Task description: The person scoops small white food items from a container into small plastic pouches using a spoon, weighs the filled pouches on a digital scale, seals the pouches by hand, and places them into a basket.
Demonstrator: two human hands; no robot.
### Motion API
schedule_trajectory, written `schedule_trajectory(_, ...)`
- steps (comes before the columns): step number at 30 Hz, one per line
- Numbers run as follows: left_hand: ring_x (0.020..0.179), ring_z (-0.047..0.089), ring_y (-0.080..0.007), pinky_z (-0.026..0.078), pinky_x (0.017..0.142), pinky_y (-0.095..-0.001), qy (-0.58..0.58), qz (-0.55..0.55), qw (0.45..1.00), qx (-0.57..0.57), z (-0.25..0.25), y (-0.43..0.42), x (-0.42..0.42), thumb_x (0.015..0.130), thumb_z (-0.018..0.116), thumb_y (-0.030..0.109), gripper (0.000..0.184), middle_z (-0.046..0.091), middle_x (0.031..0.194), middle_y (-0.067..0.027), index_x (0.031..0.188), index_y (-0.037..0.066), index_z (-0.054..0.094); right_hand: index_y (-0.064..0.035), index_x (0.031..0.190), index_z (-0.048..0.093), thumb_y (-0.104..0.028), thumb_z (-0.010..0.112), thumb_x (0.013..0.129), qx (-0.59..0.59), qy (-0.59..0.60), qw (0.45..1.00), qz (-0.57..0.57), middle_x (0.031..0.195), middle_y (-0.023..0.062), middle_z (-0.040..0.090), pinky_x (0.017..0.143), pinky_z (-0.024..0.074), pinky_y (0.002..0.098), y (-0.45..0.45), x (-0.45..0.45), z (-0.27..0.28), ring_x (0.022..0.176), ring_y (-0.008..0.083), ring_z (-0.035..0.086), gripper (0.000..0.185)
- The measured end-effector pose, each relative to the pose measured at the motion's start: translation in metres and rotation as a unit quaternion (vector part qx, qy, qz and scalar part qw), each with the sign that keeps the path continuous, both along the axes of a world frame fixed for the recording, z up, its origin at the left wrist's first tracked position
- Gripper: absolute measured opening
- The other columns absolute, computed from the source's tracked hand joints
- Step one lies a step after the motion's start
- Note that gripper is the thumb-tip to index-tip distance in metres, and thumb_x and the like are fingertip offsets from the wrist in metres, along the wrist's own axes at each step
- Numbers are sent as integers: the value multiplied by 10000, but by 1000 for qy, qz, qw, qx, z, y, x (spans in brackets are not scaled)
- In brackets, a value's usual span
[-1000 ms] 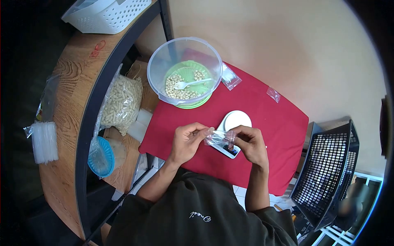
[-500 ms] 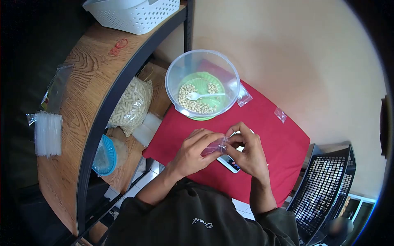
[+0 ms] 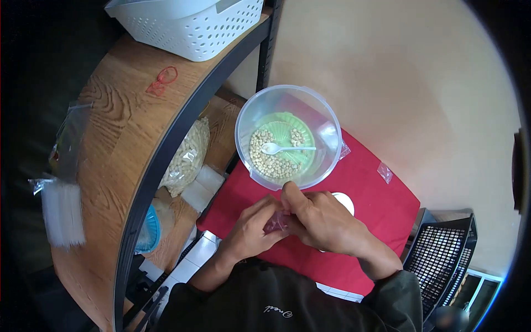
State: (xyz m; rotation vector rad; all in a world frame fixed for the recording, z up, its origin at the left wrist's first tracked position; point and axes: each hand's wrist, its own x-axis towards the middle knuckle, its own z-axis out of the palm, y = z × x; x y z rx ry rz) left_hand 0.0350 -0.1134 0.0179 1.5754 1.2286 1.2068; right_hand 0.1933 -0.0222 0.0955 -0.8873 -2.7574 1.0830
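Observation:
My left hand (image 3: 251, 229) is closed around a small clear plastic bag (image 3: 276, 222), which looks reddish over the cloth. At the bag's upper end, the fingers of my right hand (image 3: 326, 221) are pinched; the back of that hand hides part of the bag. Just beyond both hands stands a clear round tub (image 3: 335, 160) with a greenish bottom. Pale round nuts or beans (image 3: 270, 166) lie inside it, and a white plastic spoon (image 3: 290, 148) rests on them. Behind my right hand shows the edge of a white round object (image 3: 345, 202), mostly covered.
A red cloth (image 3: 381, 205) covers the table, with small clear packets (image 3: 385, 172) near its far edge. Left is a wooden shelf (image 3: 124, 110) bearing a white basket (image 3: 202, 39) and plastic sleeves (image 3: 62, 213). Below sits a bag of pale snacks (image 3: 188, 157). A black crate (image 3: 442, 254) stands right.
My right hand has turned over and moved in toward my left hand at the bag. The white device under the hands is now mostly hidden. The whole view has shifted slightly.

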Motion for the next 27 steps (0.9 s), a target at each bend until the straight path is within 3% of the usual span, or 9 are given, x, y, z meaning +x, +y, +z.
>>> schedule_trajectory(2, 793, 619, -276, 508, 693, -383, -13, -14, 1000, -5, -4, 1, -2, 783, 784, 93, 401, 570, 917, -134, 1082, -7, 537, 19, 1050, 445, -103, 670, 839, -58, 37, 997, 34, 640, 212, 610, 607, 506, 500, 12, -2, 12, 659, 439, 631, 331)
schedule_trajectory(5, 748, 553, -247, 470, 697, -362, -12, -77, 997, -14, -12, 2, -6, 906, 680, 148, 310, 507, 884, -125, 1049, 7, 444, 0, 947, 576, -159, 674, 855, -23, -91, 994, 57, 721, 234, 643, 656, 520, 491, 55, -5, 27, 753, 422, 657, 209)
schedule_trajectory(7, 748, 548, -237, 464, 696, -363, -26, -71, 997, -25, -15, 3, -8, 902, 687, 165, 337, 500, 882, -121, 1057, 8, 432, -14, 875, 670, -118, 687, 807, 76, -139, 987, 41, 764, 235, 660, 707, 545, 477, 86, -16, 8, 768, 392, 678, 126)
schedule_trajectory(8, 747, 543, -226, 459, 696, -364, -39, -64, 997, -35, -16, 2, -8, 897, 693, 182, 364, 492, 879, -117, 1064, 9, 420, -8, 890, 691, -75, 680, 780, 118, -221, 967, 46, 848, 241, 675, 736, 559, 458, 100, -29, -1, 812, 396, 681, 129)
schedule_trajectory(11, 767, 526, -220, 451, 706, -358, -76, -85, 992, -58, -14, 2, -15, 881, 699, 184, 420, 478, 898, -134, 1097, -1, 390, 18, 890, 712, -22, 676, 734, 163, -317, 927, 117, 931, 208, 699, 777, 574, 433, 129, -57, -45, 874, 359, 702, 165)
schedule_trajectory(16, 811, 503, -244, 444, 740, -359, -94, -97, 990, -47, -18, -1, -25, 877, 670, 151, 428, 462, 969, -174, 1126, -18, 365, -15, 958, 741, -33, 692, 733, 118, -444, 874, 155, 1037, 189, 705, 792, 573, 405, 157, -85, -115, 975, 309, 699, 230)
schedule_trajectory(22, 882, 527, -249, 457, 796, -345, -104, -83, 990, -40, -20, -3, -23, 897, 656, 127, 425, 484, 1056, -182, 1186, -24, 384, -52, 978, 750, -119, 647, 811, 143, -418, 883, 159, 1076, 145, 709, 806, 569, 396, 150, -83, -152, 1004, 304, 693, 207)
schedule_trajectory(25, 948, 559, -256, 470, 836, -339, -105, -73, 992, -20, -20, -3, -24, 892, 688, 148, 435, 523, 1093, -175, 1209, -23, 445, -15, 917, 745, -63, 644, 790, 172, -357, 904, 162, 1023, 189, 710, 777, 579, 394, 153, -82, -144, 955, 330, 704, 169)
schedule_trajectory(27, 985, 576, -261, 478, 856, -338, -107, -61, 992, -9, -23, -3, -23, 882, 715, 167, 440, 547, 1105, -170, 1208, -21, 489, -37, 954, 748, -108, 638, 812, 195, -385, 888, 159, 1055, 163, 708, 795, 574, 389, 153, -89, -120, 988, 318, 696, 193)
